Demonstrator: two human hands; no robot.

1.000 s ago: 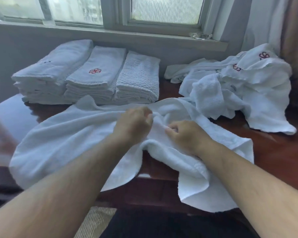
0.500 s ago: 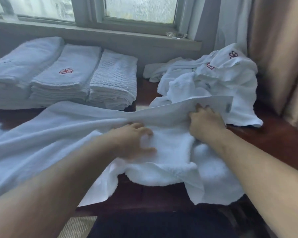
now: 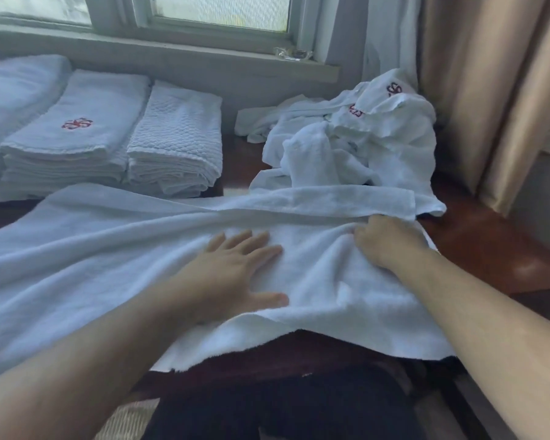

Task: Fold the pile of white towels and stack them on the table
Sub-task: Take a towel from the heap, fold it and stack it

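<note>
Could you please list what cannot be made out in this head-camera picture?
- Right hand's fingertips: curled into the towel, hidden by its folds.
- Leftmost folded stack: cut off by the left edge.
- Towel's left end: runs off the left edge.
- Small clear thing on the windowsill: too small to identify.
- How many towels the unfolded pile holds: tangled together.

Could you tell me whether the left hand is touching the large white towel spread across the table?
Touching. The head view shows the left hand lying flat, fingers spread, on the large white terry towel.
</note>
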